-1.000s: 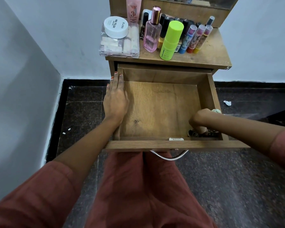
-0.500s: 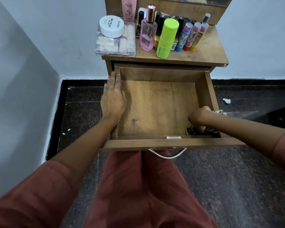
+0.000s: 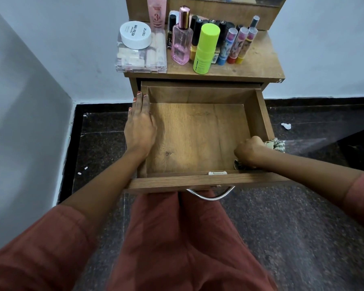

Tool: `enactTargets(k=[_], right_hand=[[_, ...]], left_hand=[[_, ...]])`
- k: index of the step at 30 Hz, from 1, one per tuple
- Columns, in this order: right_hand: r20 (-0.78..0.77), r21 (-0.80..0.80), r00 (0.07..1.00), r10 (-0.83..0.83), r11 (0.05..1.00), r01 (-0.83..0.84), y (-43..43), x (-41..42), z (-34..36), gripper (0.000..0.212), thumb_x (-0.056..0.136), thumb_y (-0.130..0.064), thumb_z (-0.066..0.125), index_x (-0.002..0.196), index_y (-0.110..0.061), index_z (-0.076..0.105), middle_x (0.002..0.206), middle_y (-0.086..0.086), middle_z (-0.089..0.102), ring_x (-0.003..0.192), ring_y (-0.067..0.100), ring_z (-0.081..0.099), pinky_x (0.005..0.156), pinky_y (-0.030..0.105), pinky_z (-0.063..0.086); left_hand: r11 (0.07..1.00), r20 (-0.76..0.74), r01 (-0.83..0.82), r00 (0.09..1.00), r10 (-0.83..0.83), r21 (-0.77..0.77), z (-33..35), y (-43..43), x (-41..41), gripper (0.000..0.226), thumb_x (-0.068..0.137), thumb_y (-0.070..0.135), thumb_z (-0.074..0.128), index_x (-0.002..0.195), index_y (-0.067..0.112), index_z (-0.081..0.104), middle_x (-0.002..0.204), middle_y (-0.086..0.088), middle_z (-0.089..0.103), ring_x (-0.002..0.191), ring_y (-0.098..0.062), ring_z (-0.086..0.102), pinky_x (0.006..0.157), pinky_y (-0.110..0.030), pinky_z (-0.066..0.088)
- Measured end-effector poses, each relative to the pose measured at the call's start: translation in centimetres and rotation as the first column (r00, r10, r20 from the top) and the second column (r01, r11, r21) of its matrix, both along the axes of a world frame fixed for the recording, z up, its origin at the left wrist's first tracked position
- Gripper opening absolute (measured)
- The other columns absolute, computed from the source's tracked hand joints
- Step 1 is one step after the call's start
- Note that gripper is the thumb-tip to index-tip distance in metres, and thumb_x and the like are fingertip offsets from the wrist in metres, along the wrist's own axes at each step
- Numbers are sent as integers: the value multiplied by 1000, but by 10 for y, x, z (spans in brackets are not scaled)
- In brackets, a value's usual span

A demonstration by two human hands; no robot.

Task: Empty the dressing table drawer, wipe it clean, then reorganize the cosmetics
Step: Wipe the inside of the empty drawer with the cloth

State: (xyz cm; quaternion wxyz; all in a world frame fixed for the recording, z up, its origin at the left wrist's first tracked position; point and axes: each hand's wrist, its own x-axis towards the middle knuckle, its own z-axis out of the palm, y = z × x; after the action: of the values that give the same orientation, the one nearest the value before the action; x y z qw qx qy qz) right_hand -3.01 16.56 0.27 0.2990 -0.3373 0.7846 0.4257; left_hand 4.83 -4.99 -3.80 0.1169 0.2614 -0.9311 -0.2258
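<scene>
**While the drawer lies empty, the wipe is the step in hand**

The drawer is pulled well out from under the desk's front edge, and its wooden floor is bare. The cosmetics stand crowded on the desk, from its left edge to past the middle.

The left hand lies flat, fingers straight, along the drawer's left wall and reaches its back-left corner, seemingly to brace it. The right hand is clenched round a patterned cloth in the drawer's near-right corner, and part of the cloth spills over the right wall.

Emptying looks done and the cleaning is under way. How much of the floor is already wiped cannot be told. The next move likely calls for drawing the cloth along the front edge and across to the other corners, with the left hand steadying, before any cosmetics go back.
</scene>
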Motion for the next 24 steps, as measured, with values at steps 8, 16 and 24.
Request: enactTargets(k=[8,16,24], right_hand=[[-33,168,999,35,985,-28,-16,-15,17,41,87,-21,60,126,-14,49,135,3,48,125,24,46,99,31,40],[31,110,913,407,906,-408,15,-18,18,37,91,-29,51,127,-20,51,137,2,47,128,21,40,101,33,37],[41,130,926,375,917,-377,29,-9,13,36,95,-26,42,130,-19,47,142,-5,41,135,19,32,104,31,28]], left_hand=[[1000,22,-4,1000,4,-4,3,0,-1,49,97,9,31,145,7,19,156,-9,14,143,-24,19,119,-35,16],[1000,12,-2,1000,2,-5,4,1,0,49,97,10,31,145,7,19,156,-10,15,143,-24,19,119,-35,17],[1000,15,-2,1000,2,8,3,1,0,49,97,10,31,145,7,20,156,-10,14,143,-24,19,119,-36,18]])
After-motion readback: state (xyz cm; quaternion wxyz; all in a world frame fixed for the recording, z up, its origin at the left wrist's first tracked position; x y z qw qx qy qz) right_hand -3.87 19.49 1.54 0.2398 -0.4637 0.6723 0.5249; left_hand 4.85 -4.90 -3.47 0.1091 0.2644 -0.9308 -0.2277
